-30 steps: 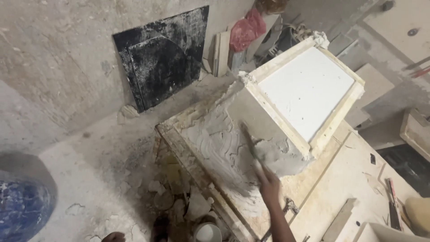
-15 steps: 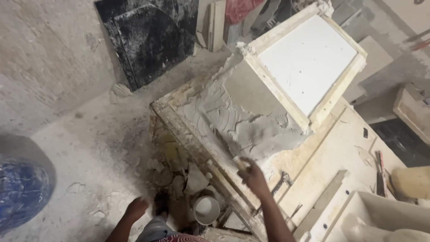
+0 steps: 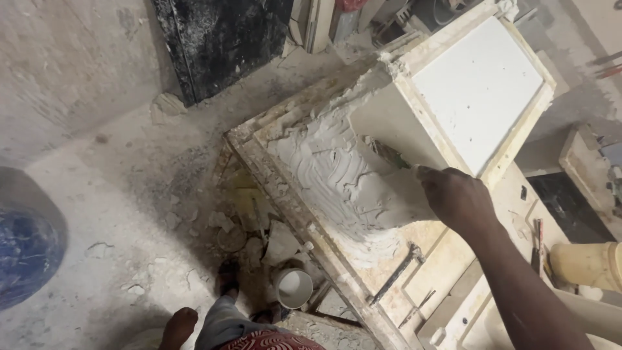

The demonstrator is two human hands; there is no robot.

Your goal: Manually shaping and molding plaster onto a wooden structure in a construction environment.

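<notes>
At three o'clock in the head view, my right hand (image 3: 457,198) is closed around the handle of a trowel (image 3: 387,153), its blade laid flat against the sloped side of a pale stone block (image 3: 389,123) that stands tilted on the desk (image 3: 447,259). Wet grey plaster (image 3: 337,175) covers that side, from centre frame toward seven o'clock, ridged with stroke marks, and the blade touches its upper edge just below the block's framed white top panel (image 3: 479,91). I judge that I am partway through spreading and smoothing: the lower area is thickly coated, while a bare patch remains beside the blade at one o'clock. The next stroke, as I read it, calls for a flat blade angle and even pressure so the wet coat is dragged over that patch without being scraped off. My left hand (image 3: 176,327) hangs low at six o'clock over the dusty floor (image 3: 97,194); its grip looks loosely curled and empty, though I cannot tell for certain. Counting: one trowel, one block, one small white cup (image 3: 293,287) on the floor among rubble, one dark slab (image 3: 220,39) leaning at twelve o'clock, one blue round vessel (image 3: 26,246) at nine o'clock, one cream cylinder (image 3: 586,266) at four o'clock.
</notes>
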